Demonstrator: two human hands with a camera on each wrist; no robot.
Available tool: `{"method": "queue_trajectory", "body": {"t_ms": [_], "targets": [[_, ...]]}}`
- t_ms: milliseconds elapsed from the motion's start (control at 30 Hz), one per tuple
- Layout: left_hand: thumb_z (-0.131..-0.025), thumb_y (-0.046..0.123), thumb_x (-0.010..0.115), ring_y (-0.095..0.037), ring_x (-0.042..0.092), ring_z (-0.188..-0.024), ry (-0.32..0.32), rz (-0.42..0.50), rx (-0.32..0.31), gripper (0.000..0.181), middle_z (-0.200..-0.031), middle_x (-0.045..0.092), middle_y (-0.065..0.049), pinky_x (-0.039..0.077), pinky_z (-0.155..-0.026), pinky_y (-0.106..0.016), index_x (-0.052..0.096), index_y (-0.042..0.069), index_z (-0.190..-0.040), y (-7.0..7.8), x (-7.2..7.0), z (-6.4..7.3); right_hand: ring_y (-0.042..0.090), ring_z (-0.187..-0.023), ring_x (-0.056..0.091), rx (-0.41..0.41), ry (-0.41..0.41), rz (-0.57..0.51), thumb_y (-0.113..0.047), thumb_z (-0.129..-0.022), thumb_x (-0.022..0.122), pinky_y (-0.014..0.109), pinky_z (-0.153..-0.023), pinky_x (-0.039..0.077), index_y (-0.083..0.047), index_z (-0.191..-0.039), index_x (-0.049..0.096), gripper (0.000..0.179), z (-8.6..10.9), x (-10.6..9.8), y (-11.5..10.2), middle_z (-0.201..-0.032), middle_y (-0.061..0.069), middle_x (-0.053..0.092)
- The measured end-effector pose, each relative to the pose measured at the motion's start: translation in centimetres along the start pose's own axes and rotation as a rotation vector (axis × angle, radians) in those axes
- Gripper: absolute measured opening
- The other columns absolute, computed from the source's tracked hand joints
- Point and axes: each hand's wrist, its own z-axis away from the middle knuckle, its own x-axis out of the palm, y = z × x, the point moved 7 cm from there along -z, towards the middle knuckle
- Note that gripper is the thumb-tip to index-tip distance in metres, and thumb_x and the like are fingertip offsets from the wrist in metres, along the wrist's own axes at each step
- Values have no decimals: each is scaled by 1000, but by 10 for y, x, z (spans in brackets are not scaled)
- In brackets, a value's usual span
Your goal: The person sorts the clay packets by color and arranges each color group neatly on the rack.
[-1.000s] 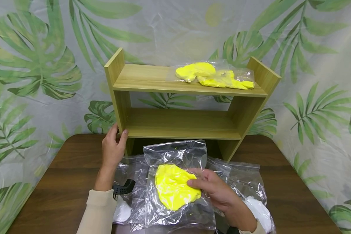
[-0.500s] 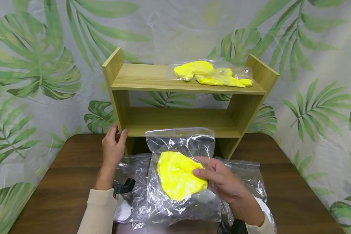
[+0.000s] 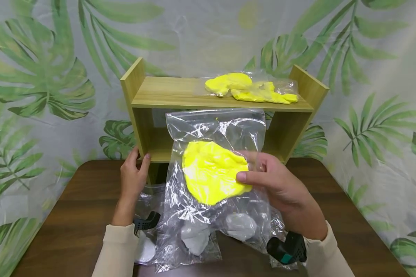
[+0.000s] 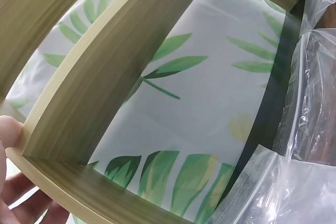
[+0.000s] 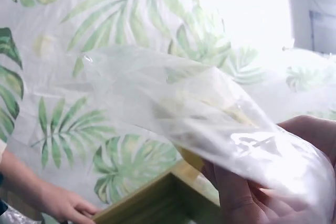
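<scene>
My right hand (image 3: 280, 184) pinches a clear zip bag (image 3: 211, 123) by its right side, thumb in front and fingers behind. A flat, dough-like bright yellow lump (image 3: 211, 169) lies inside the bag. The bag hangs upright before the wooden shelf (image 3: 180, 102), overlapping its middle tier in the head view. At the shelf's left side panel, my left hand (image 3: 135, 173) grips the edge; the left wrist view has its thumb (image 4: 10, 129) on the near side and fingers (image 4: 37, 203) around the outside. The clear plastic spreads across the right wrist view.
Two bags with yellow lumps (image 3: 228, 82) (image 3: 263, 94) lie on the top tier, toward the right. More clear bags holding white lumps (image 3: 195, 236) (image 3: 240, 227) rest on the dark wooden table (image 3: 66, 227) in front. A leaf-patterned cloth (image 3: 208, 34) hangs behind.
My right hand has raised the bag with the yellow lump up from over the table, toward the shelf, uncovering white lumps below. My left hand has stayed on the side panel.
</scene>
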Motion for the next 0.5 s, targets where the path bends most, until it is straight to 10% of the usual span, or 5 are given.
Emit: {"method": "queue_trajectory", "body": {"t_ms": [500], "targets": [[-98,13,55,-38,61,-103,-9,27,6,37,-118,59,-23,53,-78,-50,52,-1,-133,2,-1,1,15,-81,61,-79,-41,-38,-7,-89,65,28,-76,54,1,-113,55,27,-30,8,-48,-90,4,65]]}}
